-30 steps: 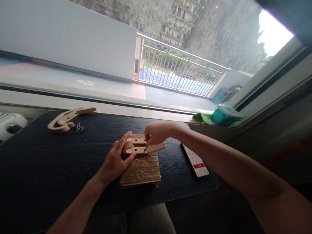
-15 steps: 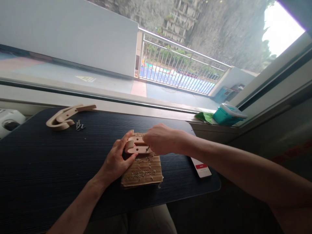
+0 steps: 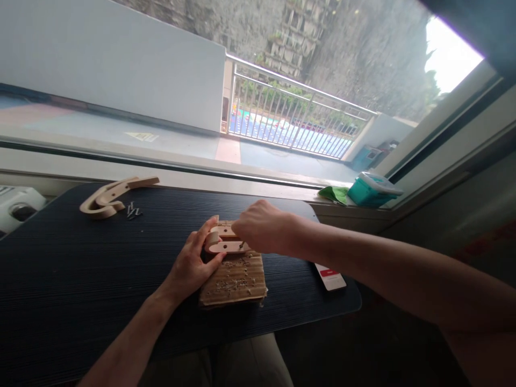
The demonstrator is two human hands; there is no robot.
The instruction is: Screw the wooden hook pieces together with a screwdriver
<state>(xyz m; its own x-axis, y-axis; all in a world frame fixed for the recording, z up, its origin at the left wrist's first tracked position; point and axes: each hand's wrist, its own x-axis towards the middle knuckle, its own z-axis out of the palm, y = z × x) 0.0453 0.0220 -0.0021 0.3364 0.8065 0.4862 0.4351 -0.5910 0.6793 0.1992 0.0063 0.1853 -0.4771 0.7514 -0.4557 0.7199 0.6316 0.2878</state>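
A curved wooden piece (image 3: 221, 243) with holes lies on a pitted cardboard pad (image 3: 235, 279) in the middle of the dark table (image 3: 80, 269). My left hand (image 3: 192, 264) grips the rounded left end of the piece, thumb and fingers wrapped round it. My right hand (image 3: 262, 228) is closed in a pinch over the piece's right part, holding a thin dark screw or nail (image 3: 241, 244) upright at a hole. The hand hides the piece's right end.
A second wooden hook piece (image 3: 108, 198) lies at the table's far left with several dark screws (image 3: 132, 212) beside it. A phone (image 3: 331, 278) lies right of the pad. On the window sill stands a teal box (image 3: 373, 191) beside a green cloth (image 3: 335, 193). A white device (image 3: 18, 207) sits at far left.
My right forearm has swung down and across, turning the hand over the wooden piece and covering its right end and much of the phone. The left hand has kept its grip.
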